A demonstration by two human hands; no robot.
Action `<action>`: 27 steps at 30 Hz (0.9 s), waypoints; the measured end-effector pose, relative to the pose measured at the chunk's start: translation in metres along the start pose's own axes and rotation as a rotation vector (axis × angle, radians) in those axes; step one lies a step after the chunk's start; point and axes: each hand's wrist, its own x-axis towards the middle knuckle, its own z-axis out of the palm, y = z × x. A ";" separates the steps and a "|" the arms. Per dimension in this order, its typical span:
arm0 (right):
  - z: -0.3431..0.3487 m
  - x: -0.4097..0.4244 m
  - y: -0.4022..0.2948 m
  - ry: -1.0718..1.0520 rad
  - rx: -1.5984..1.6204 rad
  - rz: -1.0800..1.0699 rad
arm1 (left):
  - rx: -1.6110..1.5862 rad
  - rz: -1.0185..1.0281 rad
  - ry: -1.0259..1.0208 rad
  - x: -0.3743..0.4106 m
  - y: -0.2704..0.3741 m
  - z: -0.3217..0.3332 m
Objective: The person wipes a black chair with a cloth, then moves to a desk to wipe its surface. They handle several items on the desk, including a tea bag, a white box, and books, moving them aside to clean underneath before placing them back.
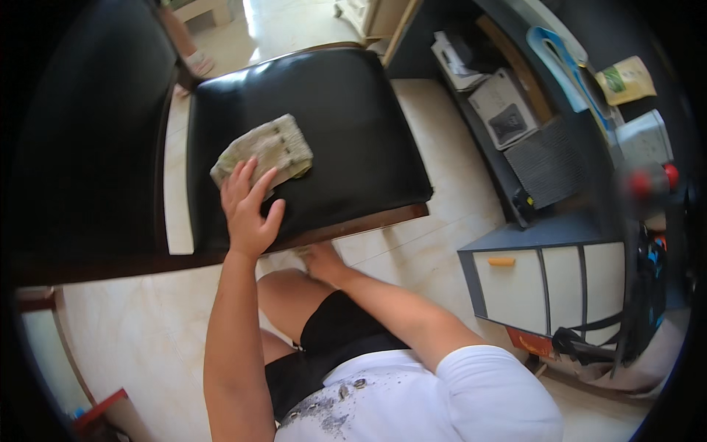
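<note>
A folded, worn cloth (pixel 265 146) lies on the black padded seat (pixel 353 127) of a dark wooden chair. My left hand (pixel 248 204) is laid palm down over the cloth's near left edge, fingers spread, with the thumb off the cloth. My right hand (pixel 320 262) is low beside my knee, just below the seat's wooden edge. Its fingers are partly hidden and blurred, so what it may hold cannot be told. The chair's black backrest (pixel 94 127) rises at the left.
Another person's leg (pixel 185 41) shows behind the chair. Along the right stands a dark shelf unit with boxes (pixel 505 110), a yellow packet (pixel 627 80) and a white-fronted cabinet (pixel 513 282). A black strap (pixel 580 342) hangs by it. A red-edged object (pixel 102 411) is at lower left.
</note>
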 end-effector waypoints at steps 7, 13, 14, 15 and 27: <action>-0.095 -0.042 0.011 0.316 -0.506 -0.134 | -0.009 -0.035 0.025 -0.004 -0.003 -0.003; -0.070 -0.048 0.033 0.072 -0.629 0.121 | 0.013 -0.024 0.048 0.001 0.000 -0.005; -0.063 -0.051 0.024 0.047 -0.593 0.087 | -0.011 -0.002 0.064 0.002 0.002 -0.006; -0.056 -0.048 0.011 0.009 -0.589 -0.012 | 0.010 0.010 0.065 0.001 0.001 -0.007; 0.029 0.032 -0.055 -0.072 -0.256 -0.417 | 0.038 -0.029 -0.019 -0.002 0.010 -0.010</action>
